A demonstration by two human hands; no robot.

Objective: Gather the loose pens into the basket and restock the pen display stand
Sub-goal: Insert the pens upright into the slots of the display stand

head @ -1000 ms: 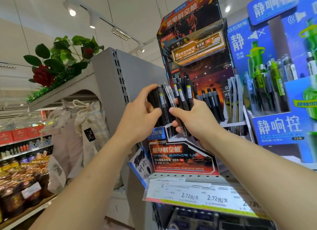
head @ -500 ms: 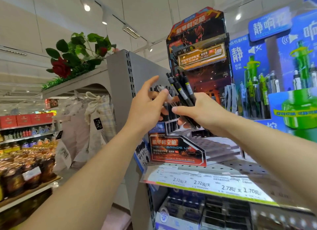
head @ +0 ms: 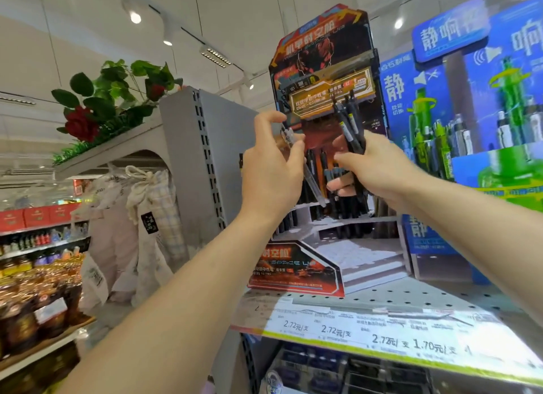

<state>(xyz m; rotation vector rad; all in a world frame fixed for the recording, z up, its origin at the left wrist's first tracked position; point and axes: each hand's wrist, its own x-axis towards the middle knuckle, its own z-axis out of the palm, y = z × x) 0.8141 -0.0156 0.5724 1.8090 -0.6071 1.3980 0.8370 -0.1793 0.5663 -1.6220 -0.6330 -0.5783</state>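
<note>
A red and black cardboard pen display stand (head: 320, 67) stands on the top shelf, with black pens (head: 340, 217) upright in its tiers. My right hand (head: 373, 170) grips a bundle of black pens (head: 351, 129) in front of the stand, tips pointing up. My left hand (head: 270, 170) pinches a single clear-barrelled pen (head: 308, 170) between thumb and fingers, slanting down towards the stand's slots. The basket is not in view.
A blue and green pen display (head: 476, 129) stands right of the stand. The perforated shelf (head: 411, 293) carries a price strip (head: 367, 332) along its front edge. A grey shelf end panel (head: 202, 158) rises on the left, with artificial roses (head: 85, 120) on top and hanging cloth bags (head: 147, 217).
My hands have drawn apart: the left one has taken a single clear pen from the bundle, which stays in my right hand. The view has shifted left and down.
</note>
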